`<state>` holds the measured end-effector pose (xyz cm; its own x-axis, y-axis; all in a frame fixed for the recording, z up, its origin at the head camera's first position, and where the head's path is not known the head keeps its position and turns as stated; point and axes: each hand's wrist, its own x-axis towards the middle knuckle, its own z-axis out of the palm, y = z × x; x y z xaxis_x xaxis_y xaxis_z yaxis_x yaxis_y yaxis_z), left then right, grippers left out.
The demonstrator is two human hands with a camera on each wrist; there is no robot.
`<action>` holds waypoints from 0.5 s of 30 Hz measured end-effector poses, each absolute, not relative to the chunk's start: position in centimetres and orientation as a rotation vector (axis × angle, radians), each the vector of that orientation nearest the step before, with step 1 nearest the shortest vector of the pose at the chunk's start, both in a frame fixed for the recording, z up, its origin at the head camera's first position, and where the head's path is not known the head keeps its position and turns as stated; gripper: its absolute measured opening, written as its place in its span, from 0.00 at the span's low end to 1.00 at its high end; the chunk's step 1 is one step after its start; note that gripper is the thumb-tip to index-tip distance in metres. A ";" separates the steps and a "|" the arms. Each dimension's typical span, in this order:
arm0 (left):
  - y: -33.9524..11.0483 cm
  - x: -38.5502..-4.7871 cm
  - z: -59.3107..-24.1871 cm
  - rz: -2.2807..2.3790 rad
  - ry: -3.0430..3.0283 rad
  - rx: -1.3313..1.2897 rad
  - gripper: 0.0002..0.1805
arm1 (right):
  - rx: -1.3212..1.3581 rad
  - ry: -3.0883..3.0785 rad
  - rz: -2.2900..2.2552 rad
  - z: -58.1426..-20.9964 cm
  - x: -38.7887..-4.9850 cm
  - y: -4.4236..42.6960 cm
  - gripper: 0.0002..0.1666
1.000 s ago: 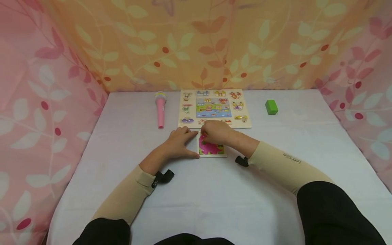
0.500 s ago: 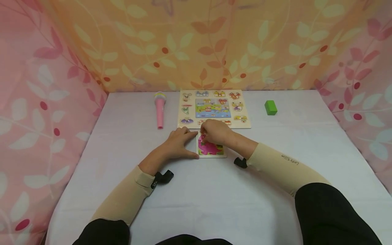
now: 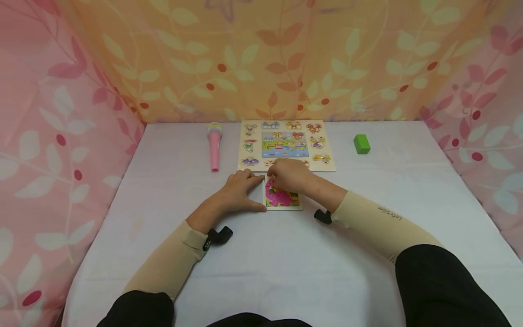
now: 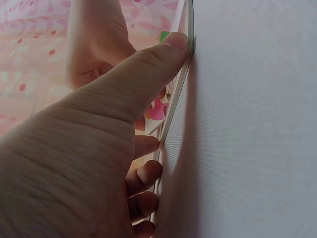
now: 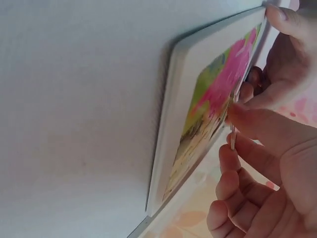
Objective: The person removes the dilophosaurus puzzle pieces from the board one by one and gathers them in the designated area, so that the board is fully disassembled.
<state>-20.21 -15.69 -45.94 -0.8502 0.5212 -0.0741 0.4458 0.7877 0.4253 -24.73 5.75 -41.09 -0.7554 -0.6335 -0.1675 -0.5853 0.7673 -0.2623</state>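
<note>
A small jigsaw board (image 3: 301, 209) with a pale border and a pink dinosaur picture lies flat on the white-covered table. My left hand (image 3: 237, 193) spreads along its left side, the thumb touching the near corner and the forefinger the far one. Over the board's upper part is my right hand (image 3: 289, 175), its fingers bent. Seen from the right wrist, thumb and forefinger pinch a thin jigsaw piece (image 5: 233, 138), seen edge-on at the picture. The piece's face is hidden, as is the top of the picture in the head view.
Directly behind the small board lies a larger wooden puzzle board (image 3: 330, 166) with several picture pieces. A pink toy microphone (image 3: 214, 150) lies to its left, a green block (image 3: 362, 144) to its right. Leaf-patterned cloth (image 3: 229, 59) hangs around the table.
Both hands keep almost the same place on the small board. The right hand shifts very slightly over the picture; the other objects stay where they were.
</note>
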 end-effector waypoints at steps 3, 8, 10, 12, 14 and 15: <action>-15.7 -20.2 -45.9 0.597 2.783 0.764 0.56 | -0.953 2.722 -0.261 -40.8 -24.6 5.8 0.18; -15.7 -20.2 -45.9 0.581 2.781 0.775 0.56 | -0.988 2.736 -0.287 -40.1 -24.2 6.3 0.19; -15.7 -20.2 -45.9 0.570 2.782 0.781 0.56 | -1.017 2.748 -0.298 -39.6 -23.9 6.7 0.20; -15.7 -20.2 -45.9 0.560 2.780 0.780 0.57 | -1.042 2.758 -0.313 -39.2 -23.7 7.0 0.20; -15.7 -20.1 -45.8 0.553 2.777 0.778 0.57 | -1.060 2.765 -0.340 -38.7 -23.5 7.4 0.21; -15.7 -20.1 -45.7 0.553 2.774 0.776 0.57 | -1.069 2.771 -0.352 -38.4 -23.4 7.6 0.21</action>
<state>-20.10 -15.69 -45.74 -0.8399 0.5341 -0.0966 0.4562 0.7911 0.4075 -23.38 7.56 -38.38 -0.7344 -0.6764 -0.0554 -0.6411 0.7182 -0.2705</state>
